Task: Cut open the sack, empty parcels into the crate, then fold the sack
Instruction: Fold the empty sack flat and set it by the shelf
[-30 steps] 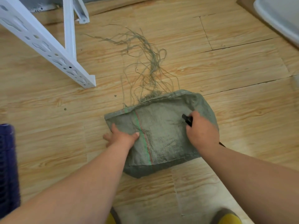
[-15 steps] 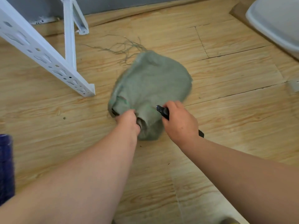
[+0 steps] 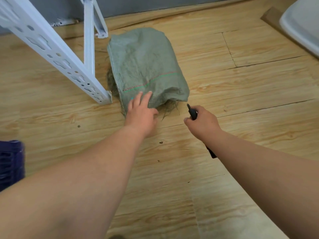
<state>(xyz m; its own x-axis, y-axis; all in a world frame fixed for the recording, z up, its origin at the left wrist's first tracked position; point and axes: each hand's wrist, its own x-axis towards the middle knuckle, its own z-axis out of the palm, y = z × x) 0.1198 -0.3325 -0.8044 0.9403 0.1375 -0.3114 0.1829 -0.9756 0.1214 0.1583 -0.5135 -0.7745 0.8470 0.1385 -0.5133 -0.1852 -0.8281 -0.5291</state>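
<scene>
Nothing here can be read. The grey-green woven plastic sack (image 3: pixel 146 66) lying on the wood-grain floor (image 3: pixel 241 83) carries only a thin green and red stitched line across its cloth, with no printed letters, brand or number that I can make out. The white perforated metal rack leg (image 3: pixel 57 54) beside it shows only punched slots and holes, no marking. The black-handled cutter (image 3: pixel 193 112) is bare of any legible label from here, and the dark purple plastic crate (image 3: pixel 10 163) at the left edge and the white plastic tub (image 3: pixel 302 25) at the top right show no writing either.
</scene>
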